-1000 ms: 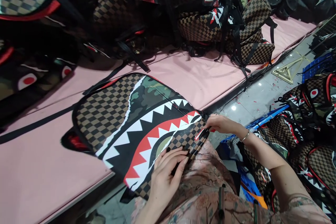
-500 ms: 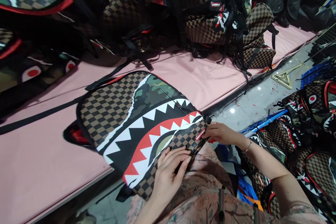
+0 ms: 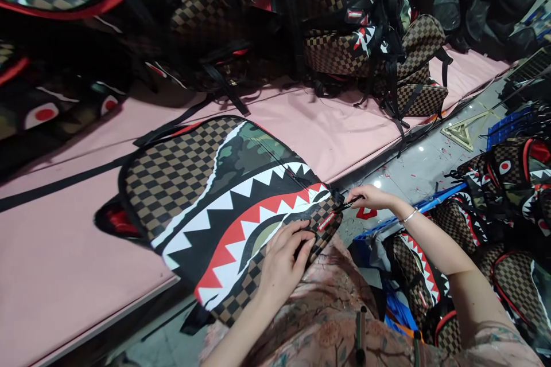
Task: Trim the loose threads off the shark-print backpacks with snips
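A checkered backpack [image 3: 172, 183] with a camouflage patch and a shark-mouth print lies flat across the edge of the pink table, its lower end over my lap. My left hand [image 3: 286, 261] rests on the checkered part near the small red label, fingers bent and apart, pressing on the fabric. Beyond the backpack's right corner, my right hand [image 3: 369, 198] pinches a thin black thing, either a strap end or a small tool; it reaches to the bag's corner. Red handles or loops [image 3: 365, 213] show just under that hand.
More checkered shark-print backpacks [image 3: 338, 51] are piled along the back of the pink table [image 3: 275, 126]. Others [image 3: 520, 281] are heaped at the lower right beside blue plastic. A yellowish triangular frame [image 3: 465, 132] lies on the tiled floor, among red scraps.
My right hand has moved slightly right, away from the backpack's corner, and the black thing and red loops now show. My left hand has shifted a little up along the fabric.
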Tool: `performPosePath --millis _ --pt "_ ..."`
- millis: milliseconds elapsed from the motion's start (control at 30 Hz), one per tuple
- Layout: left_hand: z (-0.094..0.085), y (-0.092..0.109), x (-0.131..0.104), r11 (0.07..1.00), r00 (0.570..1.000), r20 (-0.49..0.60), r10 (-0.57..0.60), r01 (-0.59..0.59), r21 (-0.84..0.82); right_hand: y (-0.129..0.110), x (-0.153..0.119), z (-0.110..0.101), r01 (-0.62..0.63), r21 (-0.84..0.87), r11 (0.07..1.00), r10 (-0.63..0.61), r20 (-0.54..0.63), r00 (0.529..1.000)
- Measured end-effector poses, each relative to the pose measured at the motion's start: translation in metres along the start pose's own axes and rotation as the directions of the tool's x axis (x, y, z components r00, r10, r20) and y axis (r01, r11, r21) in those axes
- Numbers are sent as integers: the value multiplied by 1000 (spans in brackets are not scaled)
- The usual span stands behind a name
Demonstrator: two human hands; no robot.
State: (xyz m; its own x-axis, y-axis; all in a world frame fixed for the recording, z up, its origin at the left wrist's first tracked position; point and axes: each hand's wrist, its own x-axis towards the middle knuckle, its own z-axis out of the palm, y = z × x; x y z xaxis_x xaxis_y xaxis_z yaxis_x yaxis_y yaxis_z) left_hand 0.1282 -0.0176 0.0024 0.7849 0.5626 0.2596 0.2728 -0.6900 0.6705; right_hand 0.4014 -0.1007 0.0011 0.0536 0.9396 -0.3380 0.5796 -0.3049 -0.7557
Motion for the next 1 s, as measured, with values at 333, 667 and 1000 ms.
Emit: performPosePath --millis 333,667,1000 --pt "-4 4 -10 997 998 -26 -54 52 -62 -20 14 -6 68 -96 993 -60 83 995" --pt "-22 -5 -30 978 980 -89 -177 165 -126 -17 14 -19 49 -93 994 -35 148 988" --pt "-30 0 -30 961 961 -134 -241 217 -171 -43 26 -9 152 -215 965 -100 235 967"
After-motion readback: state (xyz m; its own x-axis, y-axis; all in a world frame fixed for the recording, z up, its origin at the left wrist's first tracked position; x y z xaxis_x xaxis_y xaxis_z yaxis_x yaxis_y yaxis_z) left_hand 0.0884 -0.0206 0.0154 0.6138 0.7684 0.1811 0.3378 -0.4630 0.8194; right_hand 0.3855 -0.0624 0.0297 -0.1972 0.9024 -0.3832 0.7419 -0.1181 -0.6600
